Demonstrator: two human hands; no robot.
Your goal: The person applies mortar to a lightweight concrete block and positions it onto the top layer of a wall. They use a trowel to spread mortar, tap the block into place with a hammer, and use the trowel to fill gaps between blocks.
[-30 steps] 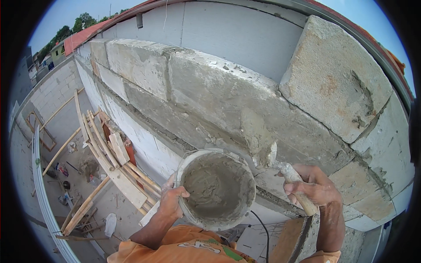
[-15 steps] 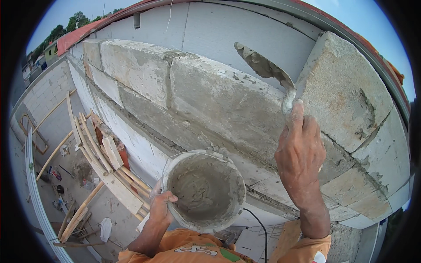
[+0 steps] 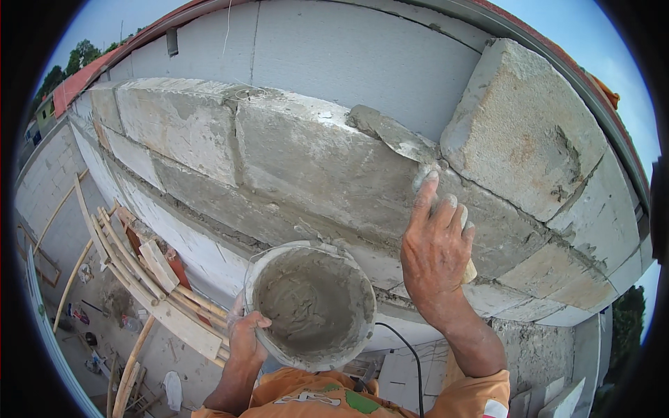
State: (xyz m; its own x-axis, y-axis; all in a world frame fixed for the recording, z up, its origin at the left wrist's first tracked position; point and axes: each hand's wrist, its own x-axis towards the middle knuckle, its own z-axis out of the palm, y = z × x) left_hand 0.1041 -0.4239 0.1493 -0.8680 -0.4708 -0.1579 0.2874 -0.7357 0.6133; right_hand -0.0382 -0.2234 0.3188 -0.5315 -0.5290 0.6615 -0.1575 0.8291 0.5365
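My right hand [image 3: 439,244] is closed round the handle of a trowel [image 3: 401,138]. The blade lies along the top edge of the block wall [image 3: 317,150], close beside a tall upright block [image 3: 529,129]. Grey mortar shows at the blade's far end. With my left hand [image 3: 245,333] I grip the rim of a round bucket [image 3: 369,317], thumb over the edge and fingers behind it. Wet grey mortar [image 3: 303,299] fills the lower part of the bucket, which is held against the wall in front of my orange shirt.
Behind the top course stands a smooth pale panel [image 3: 355,56] under a red roof edge. Bamboo poles and planks [image 3: 185,327] lie below on the left, above a littered floor. A black cable [image 3: 411,348] hangs right of the bucket.
My right hand has brought the trowel down and left, from raised above the wall onto its top edge. My left hand still holds the bucket at the rim.
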